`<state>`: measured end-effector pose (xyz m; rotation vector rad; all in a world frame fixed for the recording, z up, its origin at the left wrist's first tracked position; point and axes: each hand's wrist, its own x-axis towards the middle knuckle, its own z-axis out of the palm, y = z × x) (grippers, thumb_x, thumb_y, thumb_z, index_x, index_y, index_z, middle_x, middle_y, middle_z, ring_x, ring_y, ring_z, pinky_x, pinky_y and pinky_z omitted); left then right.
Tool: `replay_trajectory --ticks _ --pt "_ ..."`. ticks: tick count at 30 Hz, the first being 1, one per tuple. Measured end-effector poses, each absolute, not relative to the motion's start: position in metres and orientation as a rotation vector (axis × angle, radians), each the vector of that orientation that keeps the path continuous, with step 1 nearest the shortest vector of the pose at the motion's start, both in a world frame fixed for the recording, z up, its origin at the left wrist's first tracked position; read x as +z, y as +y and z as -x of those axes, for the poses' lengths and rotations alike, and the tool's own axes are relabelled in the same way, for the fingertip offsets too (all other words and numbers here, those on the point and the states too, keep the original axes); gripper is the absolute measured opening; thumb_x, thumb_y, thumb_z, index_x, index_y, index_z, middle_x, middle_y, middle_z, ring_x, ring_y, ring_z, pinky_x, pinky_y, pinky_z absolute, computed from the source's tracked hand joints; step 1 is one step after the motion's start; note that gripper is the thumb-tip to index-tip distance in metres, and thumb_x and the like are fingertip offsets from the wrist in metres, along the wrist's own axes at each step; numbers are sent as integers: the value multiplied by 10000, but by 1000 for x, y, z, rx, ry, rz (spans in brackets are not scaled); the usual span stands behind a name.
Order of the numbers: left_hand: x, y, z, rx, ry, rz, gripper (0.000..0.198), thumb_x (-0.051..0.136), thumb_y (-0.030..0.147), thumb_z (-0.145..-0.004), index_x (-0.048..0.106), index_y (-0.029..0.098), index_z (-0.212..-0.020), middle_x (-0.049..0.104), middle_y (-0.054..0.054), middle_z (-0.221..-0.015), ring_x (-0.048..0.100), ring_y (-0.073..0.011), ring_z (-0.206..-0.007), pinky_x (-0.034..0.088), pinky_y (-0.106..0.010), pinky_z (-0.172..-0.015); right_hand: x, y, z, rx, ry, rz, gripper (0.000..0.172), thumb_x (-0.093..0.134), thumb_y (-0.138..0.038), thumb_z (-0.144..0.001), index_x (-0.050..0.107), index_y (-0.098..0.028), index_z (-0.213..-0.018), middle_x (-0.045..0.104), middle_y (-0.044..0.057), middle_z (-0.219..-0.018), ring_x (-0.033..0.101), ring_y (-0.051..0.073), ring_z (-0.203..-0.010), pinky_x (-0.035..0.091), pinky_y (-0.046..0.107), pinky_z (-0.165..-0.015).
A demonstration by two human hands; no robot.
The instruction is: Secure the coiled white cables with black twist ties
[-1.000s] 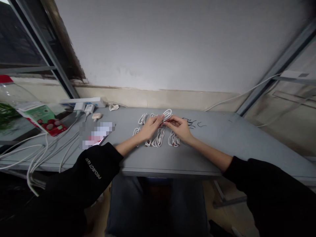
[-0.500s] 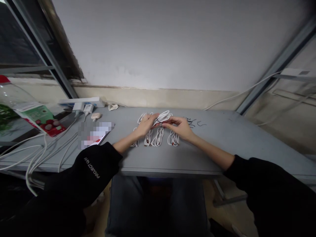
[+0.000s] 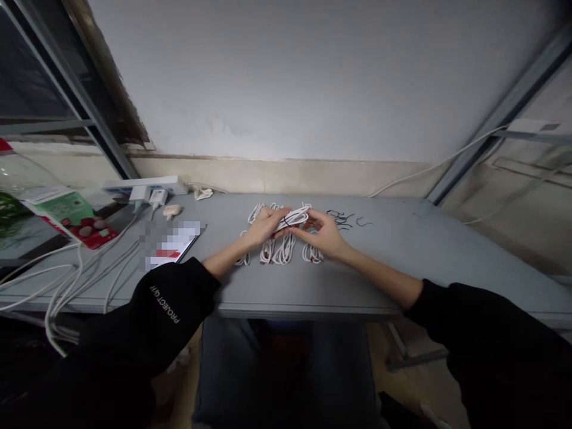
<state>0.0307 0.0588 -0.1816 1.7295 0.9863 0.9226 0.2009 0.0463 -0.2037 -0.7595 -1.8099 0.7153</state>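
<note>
Both hands hold a bundle of coiled white cable (image 3: 292,219) above the grey table (image 3: 379,280), a thin dark wire looped around it. My left hand (image 3: 266,227) grips its left end, and my right hand (image 3: 322,232) pinches its right end with the fingertips. Beneath my hands lie several coiled white cables, tied in bundles (image 3: 285,250), partly hidden by my fingers. Thin black wire pieces (image 3: 342,219) lie just beyond my right hand.
A white power strip (image 3: 143,187) with plugged-in chargers stands at the back left. Loose white cables (image 3: 67,286) spread over the left of the table. Nearby are a pixelated paper (image 3: 170,244), a fruit-printed box (image 3: 69,217) and a plastic bottle (image 3: 24,179).
The held cable bundle has tilted from a raised loop to a flatter position and moved lower and left. My hands have stayed around it, and the view has shifted slightly.
</note>
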Motion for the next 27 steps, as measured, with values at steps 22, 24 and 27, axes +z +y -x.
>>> replay_trajectory --ticks 22,24,27 --pt "-184 55 -33 1003 1007 -1919 303 430 446 -937 555 172 -906 569 17 -633 429 -78 -440 339 -229 -477 -202 55 -203 1086 -1536 836 188 788 -313 -639 733 -216 -790 737 30 -831 693 192 -834 544 427 -906" --pt "-187 58 -32 1062 929 -1993 304 573 368 -869 503 192 -1106 630 -7 -824 490 -80 -538 384 -230 -539 -199 58 -205 1111 -1479 863 172 791 -326 -632 730 -216 -749 733 23 -787 687 179 -782 544 416 -892" --pt "-193 63 -29 1143 902 -2162 417 638 269 -804 479 189 -1182 631 -50 -1006 552 -101 -684 427 -248 -634 -198 61 -207 1103 -1455 924 141 789 -326 -645 725 -213 -701 716 18 -719 663 157 -709 541 397 -870"
